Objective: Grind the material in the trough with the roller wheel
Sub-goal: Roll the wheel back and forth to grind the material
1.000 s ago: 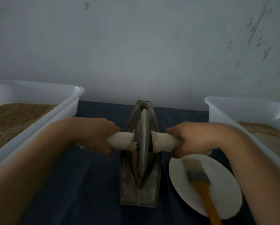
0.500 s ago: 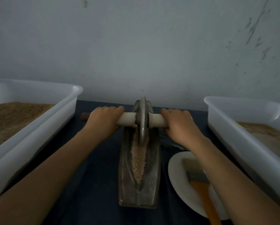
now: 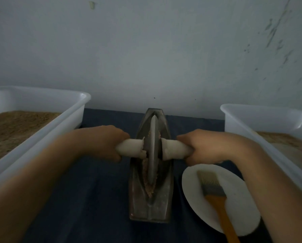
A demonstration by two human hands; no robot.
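Blue cloth (image 3: 97,199) bears trough (image 3: 161,204) of ground material (image 3: 149,189).

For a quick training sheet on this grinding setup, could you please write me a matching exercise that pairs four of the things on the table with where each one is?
Things:
1. roller wheel
2. brush
3. left tub
4. right hand

Places:
a. lying on the white plate
b. gripping the handle on the wheel's right side
c. standing on edge in the metal trough
d. at the table's left side, holding brown granular material

Pairs: 1-c, 2-a, 3-d, 4-b
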